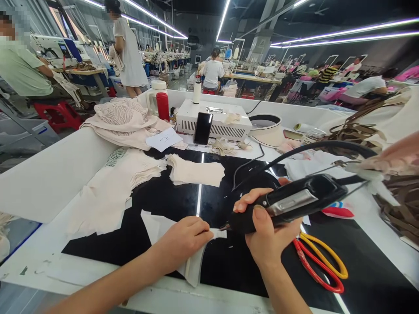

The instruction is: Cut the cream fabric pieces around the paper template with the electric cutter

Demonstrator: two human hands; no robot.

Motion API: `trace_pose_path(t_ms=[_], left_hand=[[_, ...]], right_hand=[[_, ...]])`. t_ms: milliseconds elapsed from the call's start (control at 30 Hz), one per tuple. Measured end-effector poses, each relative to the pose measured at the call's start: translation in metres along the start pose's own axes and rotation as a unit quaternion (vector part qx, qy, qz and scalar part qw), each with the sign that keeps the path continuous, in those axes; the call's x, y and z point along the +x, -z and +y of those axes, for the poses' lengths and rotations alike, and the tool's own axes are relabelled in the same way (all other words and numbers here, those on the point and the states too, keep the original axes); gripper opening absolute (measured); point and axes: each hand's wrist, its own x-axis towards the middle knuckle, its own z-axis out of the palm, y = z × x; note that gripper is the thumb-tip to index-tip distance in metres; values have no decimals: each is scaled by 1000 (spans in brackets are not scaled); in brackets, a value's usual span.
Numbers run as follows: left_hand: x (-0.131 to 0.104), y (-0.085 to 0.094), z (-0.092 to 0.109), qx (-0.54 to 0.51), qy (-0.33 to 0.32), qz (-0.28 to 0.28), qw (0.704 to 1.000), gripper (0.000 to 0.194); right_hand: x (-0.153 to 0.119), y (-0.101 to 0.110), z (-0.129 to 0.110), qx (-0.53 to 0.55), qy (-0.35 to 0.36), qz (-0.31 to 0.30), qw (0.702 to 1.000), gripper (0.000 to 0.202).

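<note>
My left hand (pixel 185 242) pinches the pale cloth (pixel 195 264); my right hand (pixel 273 237) wraps the black tool (pixel 294 201), tip beside my left fingers.

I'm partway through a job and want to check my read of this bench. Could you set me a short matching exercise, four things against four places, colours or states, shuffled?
1. Phone
2. Handheld tool
3. Looped handles
4. White spool

A. Gripped in the right hand
B. Standing on top of the vented box
C. Upright, in front of the vented box
D. One red, one yellow, on the dark surface

Right pairs: 1-C, 2-A, 3-D, 4-B
</note>
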Motion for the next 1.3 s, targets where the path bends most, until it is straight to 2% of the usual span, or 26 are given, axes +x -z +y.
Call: trace_pose_path(t_ms=[333,533,733,1067,1300], left_hand=[[1,-5,-1,13,-11,5,1000,19],[2,-1,1,3,-8,-3,1000,21],[1,-1,1,-10,1,-1,1000,21],[-2,0,-2,-19,14,-19,1000,21],[-2,1,-2,-19,15,-22,999,19]], right_hand=[[-2,-2,7,-11,-6,-19,1000,49],[2,5,2,-12,10,7,1000,52],[1,7,4,-19,5,5,1000,48],[-5,3,-6,24,3,-20,1000,52],[-14,0,-2,44,-17,-26,999,51]])
